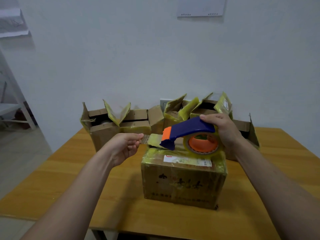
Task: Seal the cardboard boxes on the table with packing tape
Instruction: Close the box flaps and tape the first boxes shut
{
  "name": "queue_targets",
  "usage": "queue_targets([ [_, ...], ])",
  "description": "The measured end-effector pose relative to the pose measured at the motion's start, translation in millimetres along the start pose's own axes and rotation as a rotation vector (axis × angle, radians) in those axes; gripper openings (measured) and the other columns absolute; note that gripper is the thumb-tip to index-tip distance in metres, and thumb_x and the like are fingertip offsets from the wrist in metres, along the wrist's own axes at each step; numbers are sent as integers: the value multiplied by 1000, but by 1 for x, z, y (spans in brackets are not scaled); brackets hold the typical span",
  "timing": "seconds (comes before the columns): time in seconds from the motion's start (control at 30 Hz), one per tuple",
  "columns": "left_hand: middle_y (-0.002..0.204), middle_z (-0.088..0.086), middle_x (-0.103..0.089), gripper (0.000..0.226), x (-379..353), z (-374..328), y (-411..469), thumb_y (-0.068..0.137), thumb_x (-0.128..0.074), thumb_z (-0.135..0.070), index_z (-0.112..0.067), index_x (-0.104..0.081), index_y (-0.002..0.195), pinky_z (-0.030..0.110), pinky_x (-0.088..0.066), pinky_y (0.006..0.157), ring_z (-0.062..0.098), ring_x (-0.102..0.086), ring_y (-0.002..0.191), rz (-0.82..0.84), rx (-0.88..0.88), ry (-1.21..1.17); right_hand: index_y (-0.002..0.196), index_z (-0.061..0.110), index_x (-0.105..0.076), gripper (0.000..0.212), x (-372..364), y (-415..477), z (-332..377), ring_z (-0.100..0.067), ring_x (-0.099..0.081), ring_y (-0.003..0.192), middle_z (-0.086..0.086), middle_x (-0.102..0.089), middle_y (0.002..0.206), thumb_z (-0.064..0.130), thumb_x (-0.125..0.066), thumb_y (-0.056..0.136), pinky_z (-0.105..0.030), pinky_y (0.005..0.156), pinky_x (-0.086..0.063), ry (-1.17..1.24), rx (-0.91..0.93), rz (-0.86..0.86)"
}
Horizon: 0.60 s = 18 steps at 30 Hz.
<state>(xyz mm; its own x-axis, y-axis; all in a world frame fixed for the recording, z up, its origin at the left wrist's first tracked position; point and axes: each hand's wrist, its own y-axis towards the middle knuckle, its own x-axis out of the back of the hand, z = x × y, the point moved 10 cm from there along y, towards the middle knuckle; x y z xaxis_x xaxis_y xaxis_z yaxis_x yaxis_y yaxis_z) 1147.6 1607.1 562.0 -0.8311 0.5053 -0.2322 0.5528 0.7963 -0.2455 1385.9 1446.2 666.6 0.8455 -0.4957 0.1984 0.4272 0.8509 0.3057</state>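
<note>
Right hand (223,130) grips blue-and-orange plastic tape dispenser (187,134) above closed, tape-wrapped brown cardboard box (183,179) on wooden table (69,179); left hand (123,148) pinches glossy clear tape strip (147,138) beside it.

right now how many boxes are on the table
6: closed box in front, four open boxes along the back, another box behind the right hand; more may be hidden.

Bare white room under soft, even light.
A white wall (121,58) fills the back, with a sheet (200,6) of paper hanging high on it. A wooden table (69,179) stands before it. Off to the left lie pale floor (20,153) and a white frame (26,113) near the wall.
</note>
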Motion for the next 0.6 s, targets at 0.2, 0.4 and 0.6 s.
queue_targets([
  [0.2,70,2,-59,5,6,8,1,92,-73,-7,-3,-72,95,13,-47,45,5,-51,55,11,13,-11,84,-10,-73,44,-9,2,2,-13,-64,69,-9,-68,70,28,-57,100,-28,80,-43,-52,53,47],
  [0.4,72,3,-59,14,9,19,9,91,-74,-8,0,-71,101,13,-47,45,5,-51,55,10,34,-23,66,6,-72,42,-13,4,1,-11,-63,67,-2,-66,63,27,-58,100,-31,82,-42,-97,48,54],
  [0.6,72,3,-61,17,11,43,16,89,-77,-13,0,-74,99,13,-48,47,6,-52,56,46,106,-62,72,-1,-73,44,-17,6,2,-32,-63,75,-22,-66,71,30,-60,100,-45,91,-46,-175,61,59],
])
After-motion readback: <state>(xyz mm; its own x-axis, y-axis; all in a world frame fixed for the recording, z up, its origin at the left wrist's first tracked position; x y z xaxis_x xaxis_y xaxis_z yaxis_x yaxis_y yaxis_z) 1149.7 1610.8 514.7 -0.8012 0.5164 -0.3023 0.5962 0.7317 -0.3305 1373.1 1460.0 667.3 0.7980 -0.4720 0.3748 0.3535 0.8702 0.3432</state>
